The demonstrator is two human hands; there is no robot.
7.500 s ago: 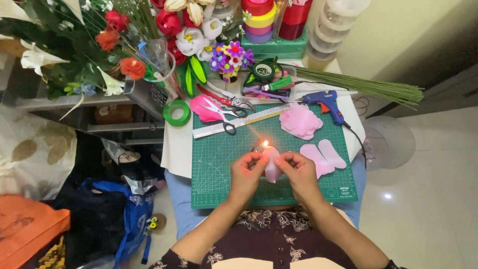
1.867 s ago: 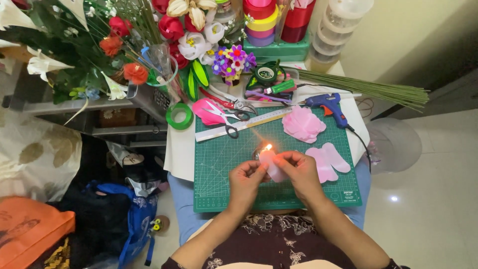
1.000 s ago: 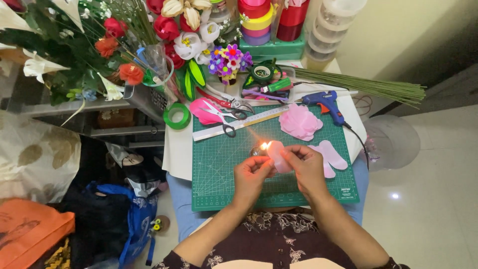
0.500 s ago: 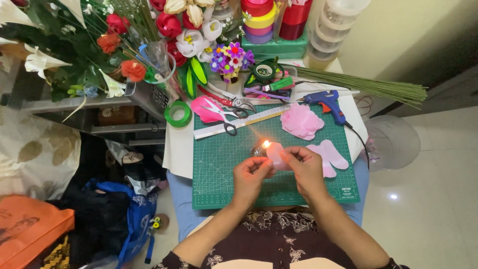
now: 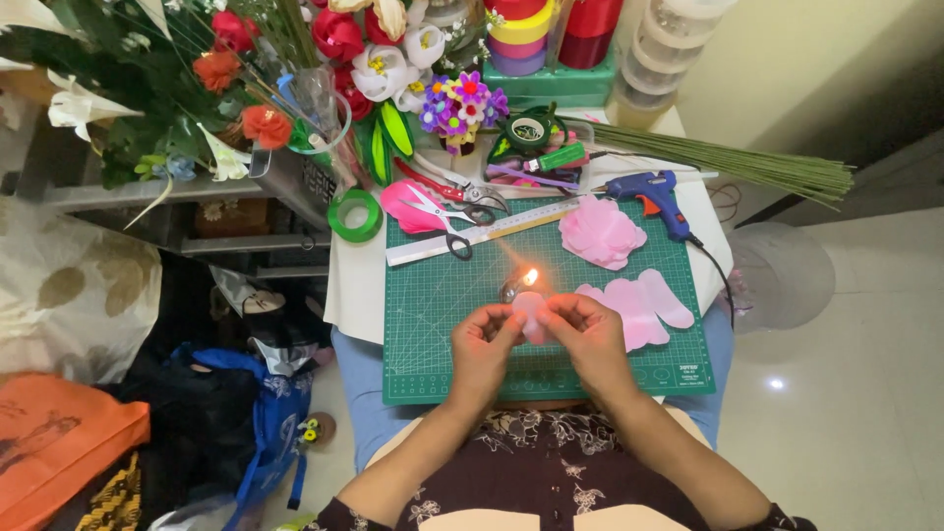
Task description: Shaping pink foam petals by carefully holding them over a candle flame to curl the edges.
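Both hands meet over the middle of the green cutting mat [image 5: 433, 334], sharing a small pink fabric petal [image 5: 532, 317]. The left hand [image 5: 482, 344] pinches the petal's left edge between thumb and fingertips, and the right hand [image 5: 590, 334] pinches the right edge the same way, the other fingers curled in. The petal sits just below a small flame [image 5: 530, 277], which seems to rise from a candle or lighter [image 5: 511, 289] standing on the mat; its base is too small to make out. More cut pink petals [image 5: 644, 307] lie flat on the mat just right of the right hand, and a gathered pink fabric flower [image 5: 600, 232] rests farther up. Near the mat's top edge lie a ruler [image 5: 492, 232], scissors [image 5: 442, 218] and a blue glue gun [image 5: 651, 193]. A roll of green tape [image 5: 355, 215] sits on the table beside the mat's upper left corner.
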